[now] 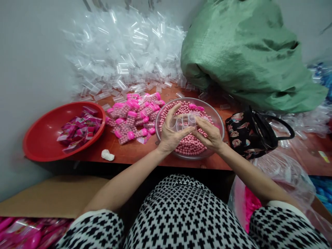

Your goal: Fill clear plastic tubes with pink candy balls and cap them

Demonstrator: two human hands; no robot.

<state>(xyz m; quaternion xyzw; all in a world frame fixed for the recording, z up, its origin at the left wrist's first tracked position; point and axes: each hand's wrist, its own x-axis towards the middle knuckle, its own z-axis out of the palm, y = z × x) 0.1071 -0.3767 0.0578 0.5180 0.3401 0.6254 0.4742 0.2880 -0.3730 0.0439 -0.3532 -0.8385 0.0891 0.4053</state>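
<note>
Several clear plastic tubes point(182, 122) lie side by side between my two hands, above a metal bowl point(221, 128). My left hand point(169, 135) grips them from the left, thumb and fingers around their side. From the right, my right hand point(210, 135) pinches the same group with its fingertips. Small round pink beads point(190, 147) fill the bowl below, and pink caps point(196, 107) lie on the beads at the back. To the left of the bowl is a pile of filled tubes with pink caps point(131, 117).
A red basin point(38, 135) with pink packets point(80, 131) stands at the left. Loose clear tubes point(124, 52) are heaped at the back. A green sack point(243, 52) and a black flowered bag point(242, 135) are at the right. A crumpled white piece point(107, 155) lies near the table's front edge.
</note>
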